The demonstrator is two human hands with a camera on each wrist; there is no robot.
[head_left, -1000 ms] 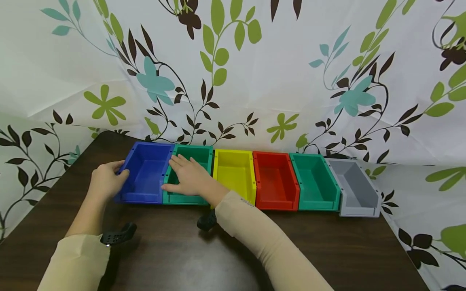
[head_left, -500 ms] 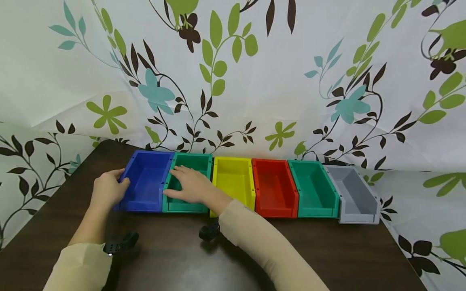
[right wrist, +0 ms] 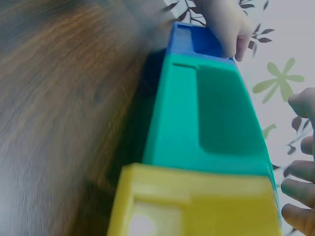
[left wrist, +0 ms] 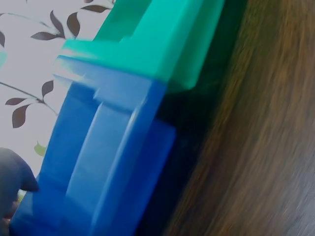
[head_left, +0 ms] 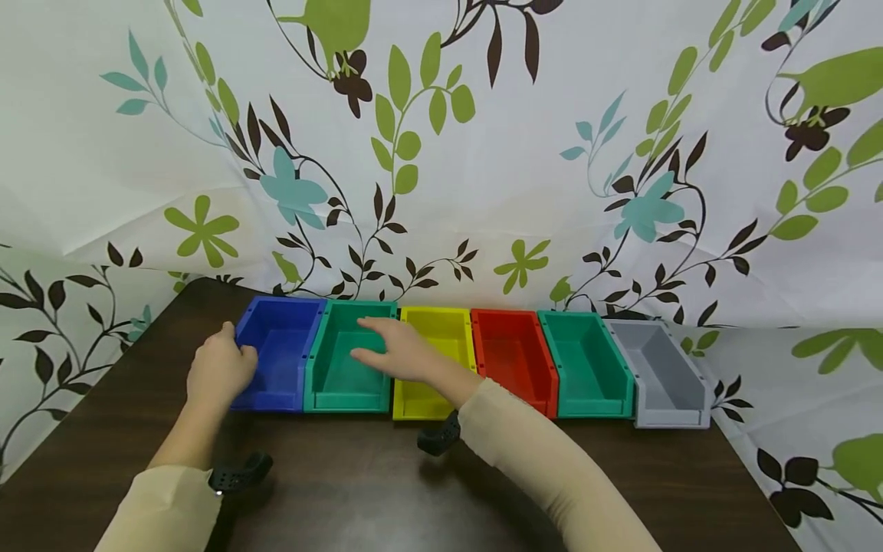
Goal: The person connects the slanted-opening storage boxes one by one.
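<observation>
A blue plastic bin (head_left: 276, 364) stands at the left end of a row of bins on the table. My left hand (head_left: 219, 369) grips its left side wall, the thumb over the inner side. In the left wrist view the thumb (left wrist: 17, 172) shows at the edge of the blue bin. My right hand (head_left: 407, 351) is held with spread fingers above the left green bin (head_left: 348, 368) and the yellow bin (head_left: 441, 330), holding nothing. The right wrist view shows its fingers (right wrist: 300, 169) beside the bins.
A red bin (head_left: 513, 356), a second green bin (head_left: 586, 360) and a grey bin (head_left: 665, 368) continue the row to the right. The dark wood table (head_left: 359, 491) extends in front. A leaf-patterned cloth (head_left: 483, 153) hangs directly behind.
My right hand has lifted off the left green bin and moved right, toward the yellow bin. My left hand stays at the blue bin, shifting slightly right in the view.
</observation>
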